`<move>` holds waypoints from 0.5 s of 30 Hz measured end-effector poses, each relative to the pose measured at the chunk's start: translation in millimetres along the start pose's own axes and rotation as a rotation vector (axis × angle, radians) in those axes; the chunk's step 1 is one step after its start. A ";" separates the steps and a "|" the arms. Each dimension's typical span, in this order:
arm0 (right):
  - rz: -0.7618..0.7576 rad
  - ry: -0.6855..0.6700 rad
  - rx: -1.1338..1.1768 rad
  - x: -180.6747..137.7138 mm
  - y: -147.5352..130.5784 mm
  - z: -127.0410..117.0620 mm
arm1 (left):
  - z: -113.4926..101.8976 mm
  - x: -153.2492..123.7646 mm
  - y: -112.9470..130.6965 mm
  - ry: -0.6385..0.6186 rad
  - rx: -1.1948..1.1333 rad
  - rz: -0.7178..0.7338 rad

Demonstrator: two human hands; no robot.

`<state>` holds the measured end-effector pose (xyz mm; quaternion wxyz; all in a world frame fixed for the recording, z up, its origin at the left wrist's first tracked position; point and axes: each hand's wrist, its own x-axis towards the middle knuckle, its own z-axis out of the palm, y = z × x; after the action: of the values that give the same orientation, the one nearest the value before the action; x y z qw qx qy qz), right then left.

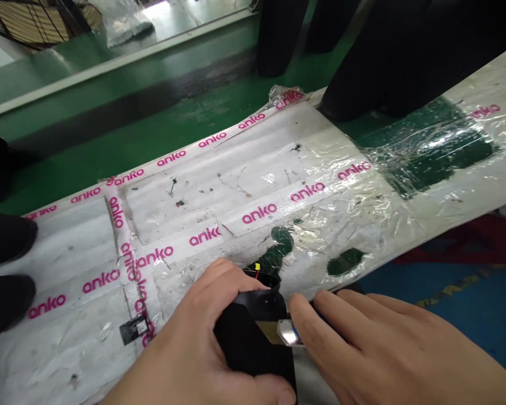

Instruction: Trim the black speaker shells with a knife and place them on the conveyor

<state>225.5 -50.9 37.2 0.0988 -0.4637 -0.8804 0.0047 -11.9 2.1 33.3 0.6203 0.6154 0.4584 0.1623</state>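
Left hand [189, 349] clasped firmly around black housing [247, 343]; right hand [388, 349] pinches silver-tipped tool [287, 333] against its side. Housing lies at near edge of taped foam bench [236, 180].

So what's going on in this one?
A person's left hand grips a black part on the bench, which is covered in taped white sheet. The right hand touches a small metal piece at the part's side; whether it pinches it is unclear. Red and yellow wires poke from the part's top. A black clip lies to the left.
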 end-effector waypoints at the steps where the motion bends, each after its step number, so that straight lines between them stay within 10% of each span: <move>1: 0.001 0.010 -0.003 0.3 -0.5 0.6 | -0.2 0.0 -0.6 -0.002 0.003 0.004; 15: 0.024 -0.002 -0.040 2.0 1.5 3.8 | -5.1 -0.2 -9.3 -0.021 -0.028 0.071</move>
<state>224.9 -48.1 33.6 0.0884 -0.4760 -0.8749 -0.0111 -19.2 3.3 25.8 0.6274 0.6243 0.4273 0.1842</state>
